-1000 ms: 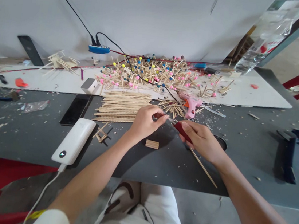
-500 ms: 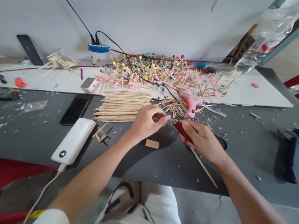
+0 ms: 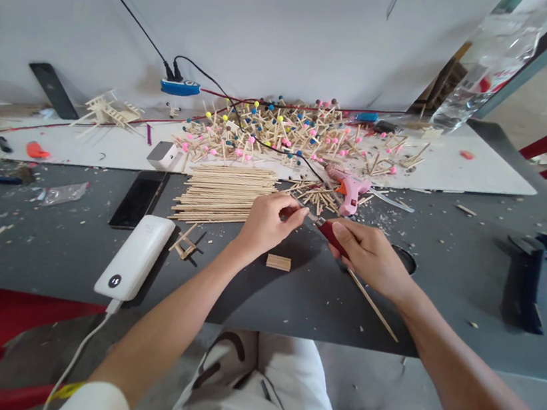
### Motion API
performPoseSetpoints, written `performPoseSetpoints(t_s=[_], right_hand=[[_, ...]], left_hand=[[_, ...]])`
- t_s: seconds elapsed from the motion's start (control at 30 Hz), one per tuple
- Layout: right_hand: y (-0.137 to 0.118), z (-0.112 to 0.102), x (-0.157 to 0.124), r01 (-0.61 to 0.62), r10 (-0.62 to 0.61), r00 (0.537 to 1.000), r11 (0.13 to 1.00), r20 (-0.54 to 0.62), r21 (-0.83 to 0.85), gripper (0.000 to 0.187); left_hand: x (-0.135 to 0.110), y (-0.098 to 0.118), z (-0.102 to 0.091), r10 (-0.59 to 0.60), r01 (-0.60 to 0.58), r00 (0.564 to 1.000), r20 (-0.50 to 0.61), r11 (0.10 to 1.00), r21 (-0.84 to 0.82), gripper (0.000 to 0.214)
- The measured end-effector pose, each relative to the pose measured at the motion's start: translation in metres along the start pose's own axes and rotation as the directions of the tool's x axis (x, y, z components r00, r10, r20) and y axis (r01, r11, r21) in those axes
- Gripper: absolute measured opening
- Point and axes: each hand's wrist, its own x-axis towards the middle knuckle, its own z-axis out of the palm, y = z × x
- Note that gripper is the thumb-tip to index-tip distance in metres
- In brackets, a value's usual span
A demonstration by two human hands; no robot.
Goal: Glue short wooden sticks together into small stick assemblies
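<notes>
My right hand (image 3: 365,251) is wrapped round the red handle of a craft knife (image 3: 333,235), its blade pointing left. Against that blade's end, my left hand (image 3: 274,222) is closed in a pinch; whatever lies between thumb and finger is too small to make out. Below the hands sits a small stack of short wooden pieces (image 3: 279,262). A single thin stick (image 3: 374,306) lies slanting under my right forearm. Behind my left hand is a row of long wooden sticks (image 3: 227,192), with a pile of short cut sticks (image 3: 317,197) to its right.
A pink glue gun (image 3: 353,194) rests behind my right hand. Ball-tipped stick pieces (image 3: 283,132) are heaped along the wall. On the left are a white power bank (image 3: 135,257), a phone (image 3: 137,200) and a small stick frame (image 3: 183,245). Dark pliers-like tool (image 3: 535,286) lies far right.
My left hand has shifted very slightly left from the knife, so more of the blade shows between the hands. The rest lies as before.
</notes>
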Motion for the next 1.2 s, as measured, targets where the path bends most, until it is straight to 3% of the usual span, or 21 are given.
performPoseSetpoints(t_s=[0.7,1.2], right_hand=[[-0.0023,-0.0004,0.0002,-0.03,0.03,1.0,0.998,-0.002,0.047,0.053],[0.0,0.0002,-0.0003,-0.011,0.012,1.0,0.999,-0.016,0.045,0.052]], left_hand=[[-0.0013,-0.0024,-0.0017,0.017,-0.018,0.999,0.036,0.999,0.044,0.038],[-0.002,-0.002,-0.001,0.049,-0.05,0.999,0.005,0.995,0.091,0.036]])
